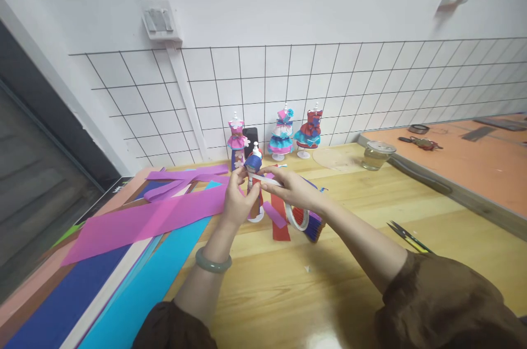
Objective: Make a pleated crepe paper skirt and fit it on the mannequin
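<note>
A small dress-form mannequin [253, 163] with a dark blue top stands upright on a round white base in front of me. My left hand [239, 195] is closed around its left side, fingers and thumb at the waist. My right hand [290, 187] pinches a narrow white strip [267, 180] that reaches across to the mannequin's waist. The fingers of both hands nearly meet there and hide part of the figure. Just right of its base lie a red paper strip [281, 231] and a short pink-purple piece [274, 215].
Several long coloured paper strips [156, 212] cover the left side. A white tape roll [302, 218] lies by dark blue fringed paper [315, 228]. Dressed forms [284, 132] and a phone [251, 141] stand by the wall. Snips [409, 237] and a lidded glass jar [376, 156] are right.
</note>
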`<state>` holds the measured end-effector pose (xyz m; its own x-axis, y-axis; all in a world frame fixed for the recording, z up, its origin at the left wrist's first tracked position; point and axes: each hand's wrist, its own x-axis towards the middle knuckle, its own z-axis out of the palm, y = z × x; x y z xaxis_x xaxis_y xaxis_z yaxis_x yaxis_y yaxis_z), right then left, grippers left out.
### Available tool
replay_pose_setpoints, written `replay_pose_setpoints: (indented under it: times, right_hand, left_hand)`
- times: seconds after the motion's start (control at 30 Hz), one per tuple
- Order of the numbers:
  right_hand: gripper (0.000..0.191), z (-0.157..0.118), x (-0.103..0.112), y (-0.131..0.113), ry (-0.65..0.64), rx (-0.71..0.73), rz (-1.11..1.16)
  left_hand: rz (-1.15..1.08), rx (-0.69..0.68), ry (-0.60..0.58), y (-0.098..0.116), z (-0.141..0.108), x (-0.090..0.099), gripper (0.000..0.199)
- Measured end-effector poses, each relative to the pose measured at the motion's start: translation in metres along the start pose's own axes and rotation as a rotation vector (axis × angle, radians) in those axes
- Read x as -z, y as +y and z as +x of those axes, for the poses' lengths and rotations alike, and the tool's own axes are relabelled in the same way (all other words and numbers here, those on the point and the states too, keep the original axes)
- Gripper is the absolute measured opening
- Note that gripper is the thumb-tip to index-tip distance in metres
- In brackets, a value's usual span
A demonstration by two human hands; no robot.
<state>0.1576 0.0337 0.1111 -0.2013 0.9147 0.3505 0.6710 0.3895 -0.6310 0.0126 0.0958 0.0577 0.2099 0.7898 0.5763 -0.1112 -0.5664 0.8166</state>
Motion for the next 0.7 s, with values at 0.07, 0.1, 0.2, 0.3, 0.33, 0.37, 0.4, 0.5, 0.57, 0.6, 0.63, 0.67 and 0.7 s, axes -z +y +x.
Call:
replay_pose_setpoints:
  times: [0.07,0.1,0.2,0.3,0.33,0.37,0.4,0.5,0.57,0.6,0.63,0.67,0.7]
  right_hand:
    - [0.035,-0.001,0.001,0.000,-0.012,0.010,0.004]
    - [0.035,-0.002,0.001,-0.001,-0.013,0.021,0.005]
    - [0.033,-0.004,0.002,-0.005,-0.012,0.048,-0.009]
    - [0.033,-0.007,0.003,-0.012,-0.023,0.039,-0.087]
    - [0.034,-0.008,0.003,-0.015,-0.030,0.034,-0.125]
    - [0.034,-0.009,0.003,-0.017,-0.035,0.034,-0.161]
    - [0.034,-0.010,0.003,-0.019,-0.038,0.038,-0.195]
    - [0.036,-0.013,0.003,-0.022,-0.041,0.059,-0.298]
    - [0.036,-0.014,0.002,-0.022,-0.035,0.074,-0.363]
    - [0.036,-0.015,0.001,-0.021,-0.027,0.083,-0.390]
    - [0.035,-0.016,0.000,-0.021,-0.012,0.091,-0.410]
    - [0.034,-0.017,-0.001,-0.020,0.013,0.093,-0.422]
    - [0.032,-0.017,-0.001,-0.020,0.043,0.088,-0.428]
  left_hand:
    - [0.020,0.002,0.019,-0.001,-0.001,-0.003,0.049]
    - [0.040,0.005,0.029,-0.001,-0.002,-0.004,0.050]
    - [0.114,0.012,0.072,-0.001,-0.004,-0.008,0.048]
    - [0.147,0.017,0.132,0.001,-0.006,-0.012,0.047]
    - [0.144,0.021,0.149,0.002,-0.007,-0.013,0.047]
    - [0.137,0.025,0.165,0.003,-0.008,-0.014,0.046]
    - [0.127,0.029,0.179,0.004,-0.008,-0.015,0.044]
    - [0.095,0.039,0.196,0.006,-0.009,-0.017,0.036]
    - [0.063,0.043,0.184,0.008,-0.008,-0.017,0.029]
    - [0.039,0.044,0.176,0.009,-0.008,-0.017,0.028]
    - [0.008,0.045,0.167,0.010,-0.008,-0.018,0.026]
    - [-0.030,0.048,0.158,0.011,-0.007,-0.018,0.026]
    - [-0.070,0.053,0.150,0.012,-0.007,-0.019,0.026]
